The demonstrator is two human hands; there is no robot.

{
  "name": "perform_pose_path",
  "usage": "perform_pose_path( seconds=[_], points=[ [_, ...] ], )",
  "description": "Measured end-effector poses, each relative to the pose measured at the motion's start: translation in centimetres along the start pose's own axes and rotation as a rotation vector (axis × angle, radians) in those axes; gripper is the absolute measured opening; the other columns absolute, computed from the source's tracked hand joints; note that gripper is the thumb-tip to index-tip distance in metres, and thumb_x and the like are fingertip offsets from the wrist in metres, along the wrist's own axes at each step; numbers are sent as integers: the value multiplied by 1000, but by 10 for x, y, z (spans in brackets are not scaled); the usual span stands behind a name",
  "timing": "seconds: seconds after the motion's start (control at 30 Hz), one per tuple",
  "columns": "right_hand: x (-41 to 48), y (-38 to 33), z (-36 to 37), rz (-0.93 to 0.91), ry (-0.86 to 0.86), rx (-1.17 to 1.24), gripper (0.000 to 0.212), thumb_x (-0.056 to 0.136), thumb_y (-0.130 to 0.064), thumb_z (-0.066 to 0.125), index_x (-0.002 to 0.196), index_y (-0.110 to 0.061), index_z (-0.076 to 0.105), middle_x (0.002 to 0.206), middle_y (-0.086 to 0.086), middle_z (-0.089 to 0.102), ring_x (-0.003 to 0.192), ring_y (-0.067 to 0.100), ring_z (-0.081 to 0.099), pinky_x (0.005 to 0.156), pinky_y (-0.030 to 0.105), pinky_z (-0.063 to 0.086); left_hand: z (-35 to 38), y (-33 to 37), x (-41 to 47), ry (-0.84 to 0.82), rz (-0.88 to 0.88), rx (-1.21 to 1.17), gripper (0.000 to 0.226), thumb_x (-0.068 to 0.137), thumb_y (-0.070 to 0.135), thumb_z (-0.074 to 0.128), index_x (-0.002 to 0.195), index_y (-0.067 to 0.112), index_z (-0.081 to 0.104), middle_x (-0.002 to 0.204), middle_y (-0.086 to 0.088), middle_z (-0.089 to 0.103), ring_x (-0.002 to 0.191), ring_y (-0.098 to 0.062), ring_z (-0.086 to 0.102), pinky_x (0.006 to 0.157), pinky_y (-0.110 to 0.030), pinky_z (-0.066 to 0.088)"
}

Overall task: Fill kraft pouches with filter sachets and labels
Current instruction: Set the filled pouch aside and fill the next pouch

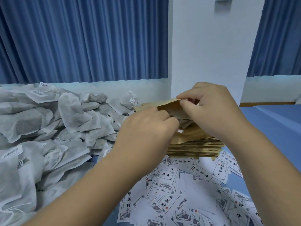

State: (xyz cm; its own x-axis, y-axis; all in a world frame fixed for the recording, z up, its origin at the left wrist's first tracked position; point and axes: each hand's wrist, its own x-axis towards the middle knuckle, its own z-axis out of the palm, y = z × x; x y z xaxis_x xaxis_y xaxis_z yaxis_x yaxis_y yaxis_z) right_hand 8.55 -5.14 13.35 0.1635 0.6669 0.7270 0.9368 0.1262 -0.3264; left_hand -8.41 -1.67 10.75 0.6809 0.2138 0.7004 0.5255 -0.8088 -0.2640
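A kraft pouch (167, 106) is lifted above a stack of flat kraft pouches (195, 146). My right hand (211, 108) pinches the pouch's upper edge between thumb and fingers. My left hand (146, 128) has its fingers curled at the pouch's mouth, and its fingertips are hidden inside or behind the paper. Something small and white with a red mark (180, 131) shows by the left fingers; what it is I cannot tell. A big heap of white filter sachets (48, 124) lies to the left. Printed paper labels (179, 190) are scattered in front of the stack.
A blue table surface (268, 128) extends to the right. Blue curtains (81, 38) and a white pillar (203, 46) stand behind the table. The sachet heap reaches the left and near edges of the view.
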Motion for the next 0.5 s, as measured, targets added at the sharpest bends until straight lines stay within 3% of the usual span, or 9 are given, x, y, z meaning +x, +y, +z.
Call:
perform_pose_path(
  seconds=[0.13,0.23,0.3,0.37,0.4,0.5],
  points=[
    [0,-2,0,-17,9,4,21,87,-20,58,97,-27,74,83,-8,61,84,13,55,73,29,45,19,9,21,-200,26,136,9,90,29,60,88,27,69,76,8,61,73,-18,44,57,-30,32],
    [-1,-4,0,-25,-3,10,21,87,-20,58,98,-27,74,86,-6,62,87,15,55,77,32,47,26,15,33,-307,33,164,12,87,18,55,79,27,53,71,5,44,78,-19,34,64,-32,24],
    [-1,-4,0,-28,-25,10,21,86,-21,58,99,-27,74,87,-7,62,89,14,55,79,32,47,24,17,35,-403,49,163,13,86,14,52,82,26,50,75,3,44,84,-20,34,69,-34,24],
    [-1,-4,-1,-28,-42,32,20,86,-22,58,97,-29,74,86,-9,61,88,12,56,78,32,48,20,14,26,-357,54,163,10,92,26,50,92,26,60,92,4,56,91,-20,39,74,-35,27],
    [-2,-4,-1,-30,-47,47,20,85,-23,59,94,-31,74,85,-9,60,86,12,56,78,34,48,18,12,19,-275,64,126,19,94,36,48,96,24,63,98,4,59,94,-21,43,77,-36,31],
    [-3,-5,-2,-39,-44,63,17,84,-25,59,89,-33,73,83,-8,59,83,11,57,76,38,49,7,1,0,18,118,-14,36,85,52,56,84,18,69,98,-2,64,91,-26,52,75,-39,37]
  ],
)
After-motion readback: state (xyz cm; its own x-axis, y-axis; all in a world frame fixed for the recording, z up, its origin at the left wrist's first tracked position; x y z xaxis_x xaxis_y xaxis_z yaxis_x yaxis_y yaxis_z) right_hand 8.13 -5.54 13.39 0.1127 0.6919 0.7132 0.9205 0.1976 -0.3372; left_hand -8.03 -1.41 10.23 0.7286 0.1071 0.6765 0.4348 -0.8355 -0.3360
